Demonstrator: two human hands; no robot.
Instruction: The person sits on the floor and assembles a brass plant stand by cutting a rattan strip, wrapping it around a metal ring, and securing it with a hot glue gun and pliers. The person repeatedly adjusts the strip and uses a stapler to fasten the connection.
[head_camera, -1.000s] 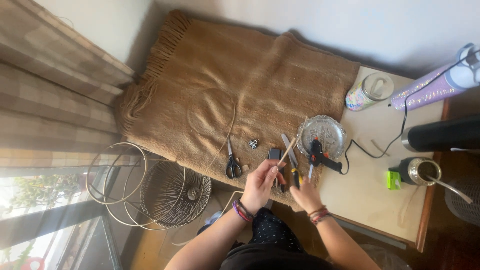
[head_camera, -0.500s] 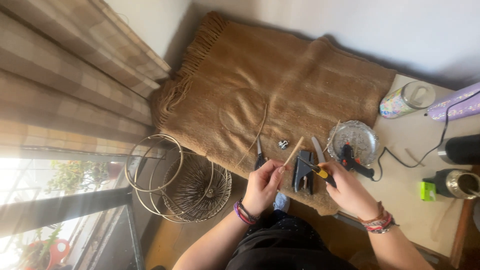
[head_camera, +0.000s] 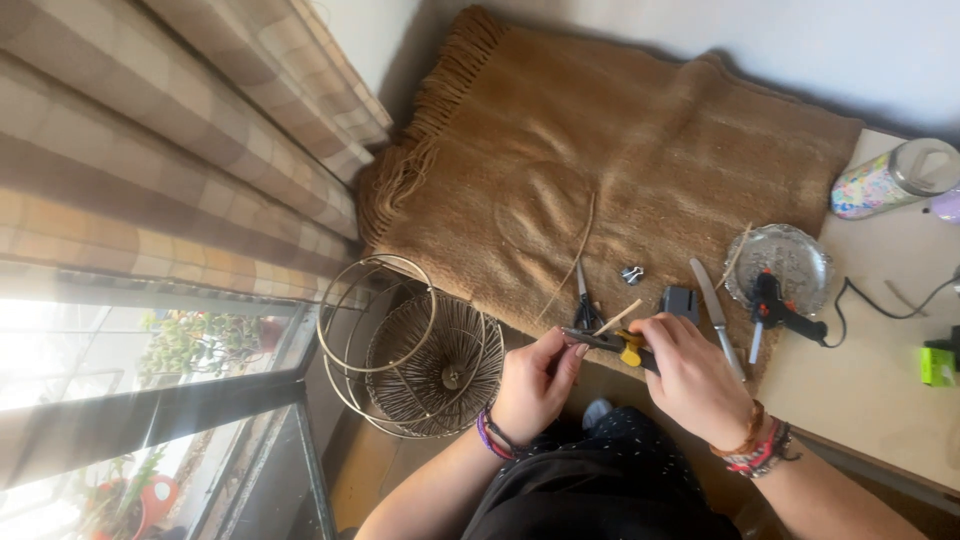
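A: What's sitting at the left?

B: A wire basket (head_camera: 432, 362) is standing by the window. Since a second ago the view has been swinging right and closing in.

A: And the hands?

B: The left hand (head_camera: 533, 383) is pinching a thin wooden stick (head_camera: 617, 318); the right hand (head_camera: 692, 380) is clamped on yellow-handled pliers (head_camera: 612, 344), gripping it over the brown blanket (head_camera: 640, 150), scissors (head_camera: 584, 300) just beyond.

One head-worn camera looks steeply down from above the person's lap, facing the bench (head_camera: 880, 400) and the brown blanket (head_camera: 640, 160) spread over it. The hands (head_camera: 690, 385) sit close, low in frame. Curtains (head_camera: 170, 150) and a window (head_camera: 150, 400) fill the left side.
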